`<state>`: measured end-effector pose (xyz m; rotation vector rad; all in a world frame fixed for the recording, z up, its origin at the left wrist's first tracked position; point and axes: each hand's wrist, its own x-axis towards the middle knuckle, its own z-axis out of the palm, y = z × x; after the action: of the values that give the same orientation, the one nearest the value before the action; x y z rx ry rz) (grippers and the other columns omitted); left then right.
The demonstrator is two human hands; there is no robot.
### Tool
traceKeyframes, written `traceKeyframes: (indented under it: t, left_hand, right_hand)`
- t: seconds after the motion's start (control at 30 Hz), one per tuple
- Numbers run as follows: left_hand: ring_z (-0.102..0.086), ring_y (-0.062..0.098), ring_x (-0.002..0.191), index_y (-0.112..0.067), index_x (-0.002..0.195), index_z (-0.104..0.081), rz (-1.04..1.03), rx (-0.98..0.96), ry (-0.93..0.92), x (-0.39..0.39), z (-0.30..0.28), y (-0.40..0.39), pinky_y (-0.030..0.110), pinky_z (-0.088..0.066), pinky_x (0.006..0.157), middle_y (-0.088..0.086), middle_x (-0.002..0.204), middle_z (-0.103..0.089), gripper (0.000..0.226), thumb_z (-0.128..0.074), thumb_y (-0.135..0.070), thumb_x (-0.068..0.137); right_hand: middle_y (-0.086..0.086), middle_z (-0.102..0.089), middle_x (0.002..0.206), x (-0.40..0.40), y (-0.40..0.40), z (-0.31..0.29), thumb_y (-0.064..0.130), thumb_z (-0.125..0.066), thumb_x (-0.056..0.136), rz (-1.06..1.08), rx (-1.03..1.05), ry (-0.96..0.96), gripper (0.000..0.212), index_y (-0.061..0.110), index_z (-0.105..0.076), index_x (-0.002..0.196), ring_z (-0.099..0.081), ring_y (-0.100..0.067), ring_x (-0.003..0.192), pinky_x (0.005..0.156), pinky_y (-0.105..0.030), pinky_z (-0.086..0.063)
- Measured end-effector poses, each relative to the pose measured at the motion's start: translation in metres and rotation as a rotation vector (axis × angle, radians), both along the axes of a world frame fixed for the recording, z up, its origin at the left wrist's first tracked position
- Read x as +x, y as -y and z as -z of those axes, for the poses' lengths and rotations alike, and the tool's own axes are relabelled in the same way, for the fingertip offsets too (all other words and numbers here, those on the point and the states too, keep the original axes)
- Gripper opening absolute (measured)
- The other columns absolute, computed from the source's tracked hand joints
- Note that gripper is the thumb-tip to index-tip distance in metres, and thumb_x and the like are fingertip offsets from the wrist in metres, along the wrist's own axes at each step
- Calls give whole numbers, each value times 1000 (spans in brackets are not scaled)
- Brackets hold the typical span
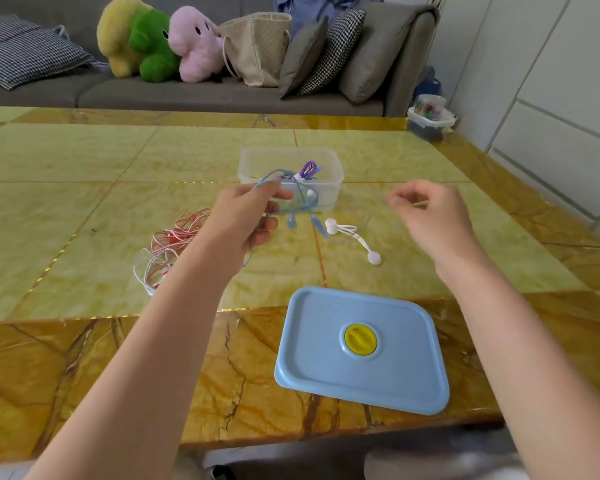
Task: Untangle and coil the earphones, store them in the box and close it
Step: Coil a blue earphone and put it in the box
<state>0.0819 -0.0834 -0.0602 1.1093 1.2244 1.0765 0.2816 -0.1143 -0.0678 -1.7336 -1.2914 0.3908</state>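
A purple coil (308, 169) already lies in the clear box (331, 168). The left hand (248, 216) pinches the blue earphones (300, 211) while the right hand (430, 216) pinches their cord taut. The red-and-white tangle (168, 247), white earphones (352, 237) and blue lid (362, 349) wait on the table (84, 202).

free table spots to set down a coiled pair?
Bare: far table behind the box; right of the white earphones; near-left, beside the blue lid. Crowded: centre, around both hands, left hand holding blue earphones, plus the red-white tangle.
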Motion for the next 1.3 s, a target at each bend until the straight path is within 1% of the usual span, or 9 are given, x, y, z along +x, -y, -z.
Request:
traceKeyframes:
  t: [0.13, 0.27, 0.4, 0.57, 0.7, 0.87, 0.97, 1.1, 1.3]
  left_hand:
    - [-38, 6, 33, -6, 77, -62, 65, -110, 48, 5, 0, 2, 13, -24, 31, 5, 66, -46, 43, -39, -34, 99]
    - [-36, 7, 33, -2, 81, -60, 175, -205, 151, 12, -2, 6, 13, -22, 31, 6, 60, -46, 46, -34, -36, 100]
    - [-34, 7, 32, -5, 86, -57, 262, -233, 110, 14, -3, 7, 11, -20, 30, 5, 59, -45, 43, -38, -41, 97]
    - [-44, 9, 34, -11, 85, -62, 350, -237, -32, 3, -5, 4, 11, -30, 33, 2, 49, -53, 48, -33, -47, 97]
    - [-66, 13, 53, -11, 77, -65, 401, -222, -274, -3, -2, 6, 16, -49, 44, 3, 68, -67, 44, -41, -42, 97]
    - [-66, 16, 69, -13, 103, -62, 236, -170, -130, -9, 5, 0, 23, -57, 66, 8, 93, -64, 18, -61, -24, 89]
    - [-56, 16, 90, -27, 128, -45, 202, -46, -235, -8, 6, -3, 27, -48, 85, 2, 105, -55, 54, -70, -16, 81]
    - [-54, 8, 78, -27, 92, -63, -18, 373, -353, 8, -7, 3, 12, -42, 58, -6, 87, -59, 16, -61, -11, 87]
    - [-58, -6, 61, -25, 75, -62, 255, 403, -292, 33, 0, 15, 8, -45, 64, -12, 71, -65, 16, -67, -13, 84]
  right_hand:
    - [-1, -60, 118, -15, 5, -2, 27, -60, 89, -143, -39, 70, 18, 22, -66, 105, -51, -14, 114, 99, -29, -38]
    - [7, -67, 90, -39, 12, -8, 27, -70, 81, -493, -85, -116, 10, 27, -64, 90, -60, -5, 81, 76, -15, -45]
    - [-1, -63, 63, -43, 7, -1, 10, -70, 81, -412, -41, -143, 14, 20, -63, 75, -58, -10, 50, 57, -24, -48]
    - [-4, -65, 69, -32, 8, -7, 5, -62, 86, -411, -74, -467, 10, 5, -68, 78, -58, -5, 56, 56, -14, -45]
    - [-1, -63, 59, -19, 5, -15, 4, -57, 86, -174, 3, -853, 21, 9, -64, 68, -56, -9, 52, 51, -17, -43]
    - [4, -53, 51, -10, 8, -17, 10, -60, 87, -136, -11, -779, 17, 9, -61, 69, -41, -6, 39, 39, -16, -30]
    - [2, -61, 56, -10, 10, -12, 11, -61, 86, -160, -47, -618, 17, 8, -63, 70, -44, -6, 40, 41, -16, -31]
    - [-6, -66, 73, -15, 10, -9, 15, -61, 88, -239, -150, -571, 13, 7, -69, 81, -50, -5, 47, 52, -20, -37]
    - [5, -58, 50, -25, 10, -10, 14, -60, 89, -364, -153, -663, 18, 11, -67, 74, -53, -4, 48, 50, -16, -41]
